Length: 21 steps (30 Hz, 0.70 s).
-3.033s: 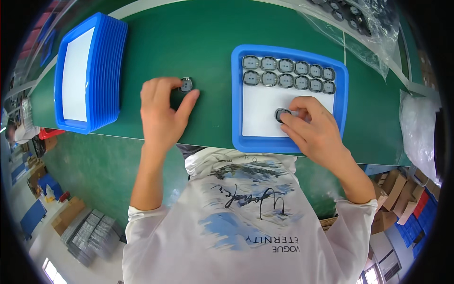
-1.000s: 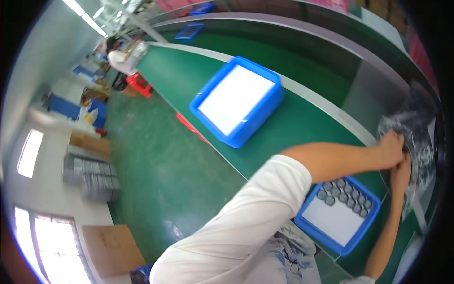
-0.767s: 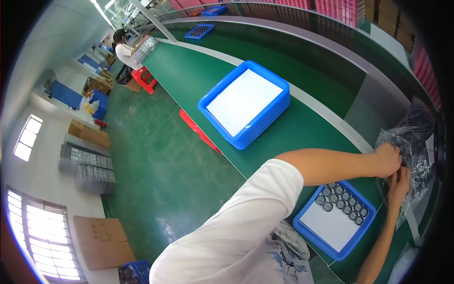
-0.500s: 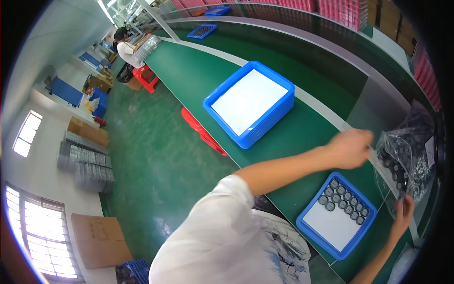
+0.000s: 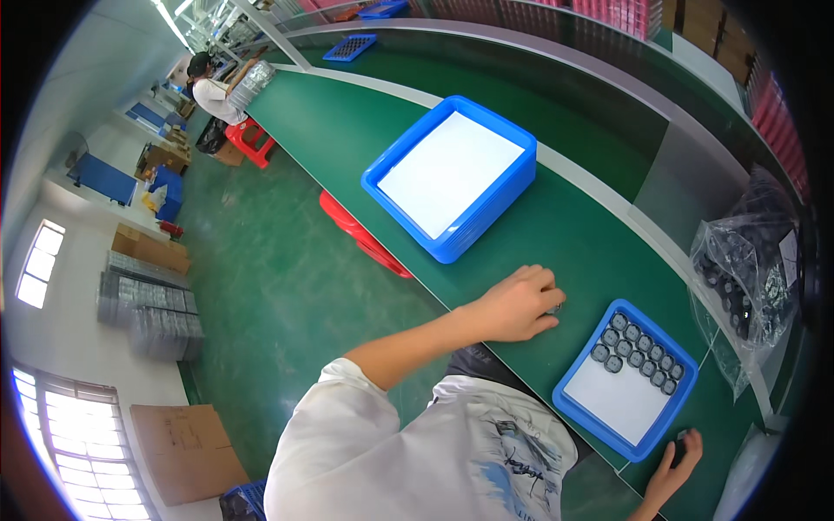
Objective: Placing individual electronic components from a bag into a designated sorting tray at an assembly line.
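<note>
My left hand (image 5: 519, 306) is above the green bench, left of the small blue tray (image 5: 569, 401). Its fingers are curled, with a sliver of a small dark part (image 5: 558, 307) showing at the fingertips. Near the tray's lower right corner, my right hand (image 5: 678, 464) pinches a small black part (image 5: 682, 434), mostly hidden by the fingers. White sheet lines the tray, and rows of round black parts (image 5: 646, 367) fill its far side. Beyond the tray, a clear plastic bag (image 5: 760, 282) holds many more black parts.
A stack of blue trays (image 5: 491, 217) with a white sheet on top stands farther along the green bench (image 5: 330, 122). A metal rail (image 5: 608, 195) runs behind it. Red stools (image 5: 360, 234) are by the bench's edge. Another person (image 5: 217, 94) sits at the far end.
Both hands have drawn back from the plastic bag. My left hand has moved left and down over the bench; my right has come down beside the tray's near corner.
</note>
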Motion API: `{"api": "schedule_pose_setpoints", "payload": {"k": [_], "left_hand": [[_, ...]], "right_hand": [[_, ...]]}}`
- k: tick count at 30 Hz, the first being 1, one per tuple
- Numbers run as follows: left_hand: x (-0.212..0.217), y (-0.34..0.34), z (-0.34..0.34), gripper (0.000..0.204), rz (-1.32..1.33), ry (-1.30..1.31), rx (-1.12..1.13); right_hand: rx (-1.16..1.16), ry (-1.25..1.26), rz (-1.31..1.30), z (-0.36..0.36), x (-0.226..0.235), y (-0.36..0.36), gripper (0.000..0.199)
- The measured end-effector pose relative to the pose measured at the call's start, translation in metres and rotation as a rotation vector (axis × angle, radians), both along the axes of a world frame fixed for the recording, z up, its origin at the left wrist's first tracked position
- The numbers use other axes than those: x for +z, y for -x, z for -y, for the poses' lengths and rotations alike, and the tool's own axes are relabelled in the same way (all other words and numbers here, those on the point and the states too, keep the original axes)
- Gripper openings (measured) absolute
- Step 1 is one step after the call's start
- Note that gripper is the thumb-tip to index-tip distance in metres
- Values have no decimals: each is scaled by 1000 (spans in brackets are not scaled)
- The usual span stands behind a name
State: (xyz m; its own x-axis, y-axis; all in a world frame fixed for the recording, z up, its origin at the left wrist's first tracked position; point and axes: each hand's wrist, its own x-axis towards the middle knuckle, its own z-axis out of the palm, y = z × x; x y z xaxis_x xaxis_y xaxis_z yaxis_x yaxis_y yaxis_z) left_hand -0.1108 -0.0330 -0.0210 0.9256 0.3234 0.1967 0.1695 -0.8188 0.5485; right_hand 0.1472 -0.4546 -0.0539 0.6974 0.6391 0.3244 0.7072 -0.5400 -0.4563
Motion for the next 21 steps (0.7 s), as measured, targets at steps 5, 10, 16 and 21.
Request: {"api": "schedule_pose_setpoints", "payload": {"k": [5, 10, 16, 21], "left_hand": [[-10, 14, 15, 26, 172, 0, 19], [-18, 15, 24, 19, 258, -61, -3], [-18, 4, 23, 8, 282, -267, 51], [-3, 5, 27, 14, 265, -123, 26]], "right_hand": [[0, 83, -20, 31, -20, -7, 18], [-26, 96, 1, 36, -23, -12, 21], [-17, 236, 95, 20, 23, 9, 27], [83, -70, 43, -24, 34, 8, 20]]}}
